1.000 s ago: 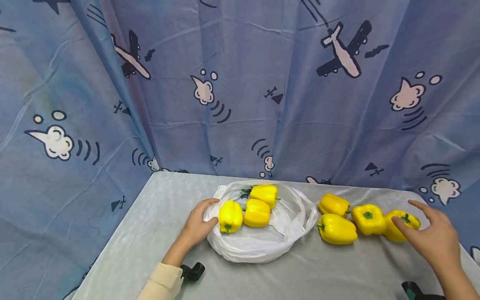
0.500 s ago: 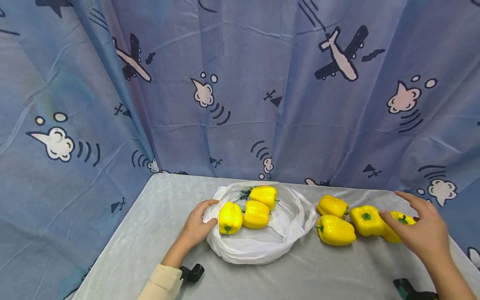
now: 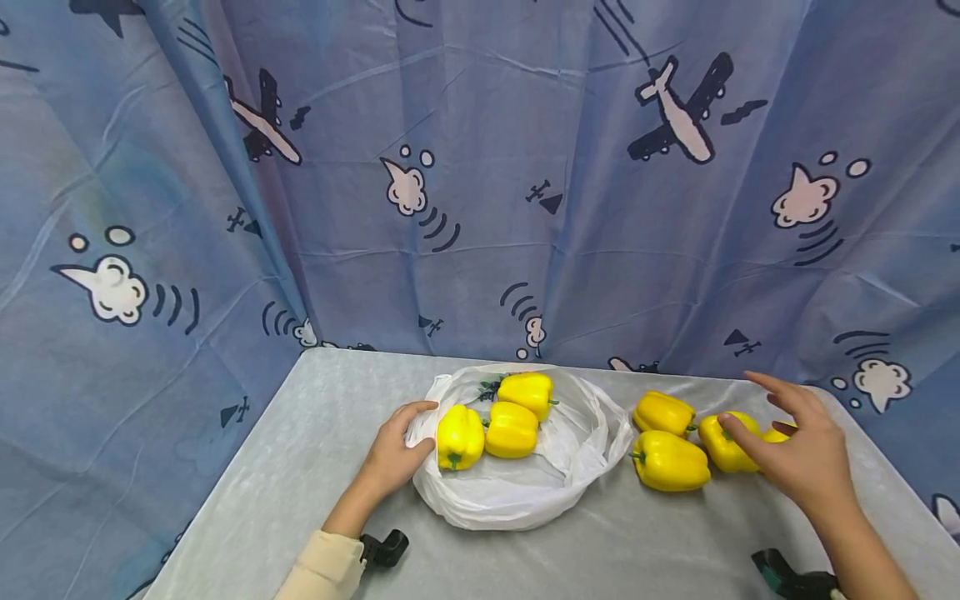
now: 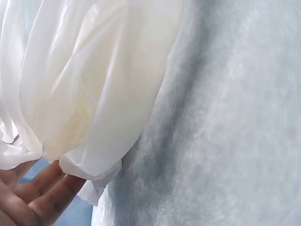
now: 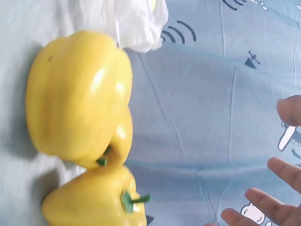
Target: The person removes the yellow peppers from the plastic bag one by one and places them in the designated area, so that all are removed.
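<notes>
A white plastic bag [image 3: 510,508] stands with its mouth spread, and three yellow bell peppers [image 3: 512,430] lie inside it. My left hand [image 3: 393,446] holds the bag's left rim; in the left wrist view its fingers [image 4: 56,200] meet the edge of the plastic. To the right of the bag, several more yellow bell peppers [image 3: 671,461] lie close together. Over the right side of this group hovers my right hand [image 3: 806,450], thumb and fingers spread with nothing between them, partly hiding the rightmost pepper [image 3: 776,434]. The right wrist view shows its fingertips [image 5: 280,169] apart from the peppers.
A pale grey cloth covers the table [image 3: 600,558]. Behind and to the left hangs a blue curtain [image 3: 480,208] printed with planes and clouds. Black wrist mounts [image 3: 386,548] sit under both forearms.
My right hand has moved left across the loose peppers, from the rightmost one towards the one beside it. The left hand and the bag have stayed in place.
</notes>
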A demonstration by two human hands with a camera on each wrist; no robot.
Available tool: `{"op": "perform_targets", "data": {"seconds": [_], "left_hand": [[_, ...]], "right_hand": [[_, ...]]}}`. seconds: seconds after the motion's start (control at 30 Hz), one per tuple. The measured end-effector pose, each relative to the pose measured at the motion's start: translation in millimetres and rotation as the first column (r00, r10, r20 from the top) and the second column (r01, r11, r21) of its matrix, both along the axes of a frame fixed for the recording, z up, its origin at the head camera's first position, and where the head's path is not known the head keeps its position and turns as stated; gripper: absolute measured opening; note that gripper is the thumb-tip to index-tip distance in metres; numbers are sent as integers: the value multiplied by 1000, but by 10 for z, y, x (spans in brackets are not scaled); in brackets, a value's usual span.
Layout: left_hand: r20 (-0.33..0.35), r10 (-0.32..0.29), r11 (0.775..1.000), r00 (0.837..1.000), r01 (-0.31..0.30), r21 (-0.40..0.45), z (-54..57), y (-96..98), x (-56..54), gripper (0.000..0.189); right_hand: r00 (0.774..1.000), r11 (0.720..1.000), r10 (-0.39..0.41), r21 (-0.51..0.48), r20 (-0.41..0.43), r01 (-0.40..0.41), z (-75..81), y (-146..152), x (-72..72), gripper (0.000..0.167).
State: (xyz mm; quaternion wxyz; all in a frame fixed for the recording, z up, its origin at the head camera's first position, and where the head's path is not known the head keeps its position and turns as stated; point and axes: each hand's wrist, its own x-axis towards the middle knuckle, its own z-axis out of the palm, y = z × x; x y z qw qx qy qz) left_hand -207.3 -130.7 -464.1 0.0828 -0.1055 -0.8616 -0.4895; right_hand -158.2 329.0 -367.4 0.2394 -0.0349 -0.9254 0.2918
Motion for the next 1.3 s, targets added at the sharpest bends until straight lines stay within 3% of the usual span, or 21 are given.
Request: {"op": "perform_targets", "data": {"seconds": [0.6, 0.73, 1.3], "left_hand": [[-4, -8, 1000, 1000, 8, 7, -34, 0, -14, 48], [-3, -8, 1000, 1000, 8, 7, -34, -5, -10, 48], [-2, -9, 1000, 1000, 9, 0, -17, -4, 2, 47]], "right_hand": [[991, 990, 133, -47, 12, -132, 42, -463, -105, 62], [981, 978, 195, -72, -19, -196, 24, -559, -136, 58], [937, 927, 350, -141, -9, -347, -126, -967, -233, 55]]}}
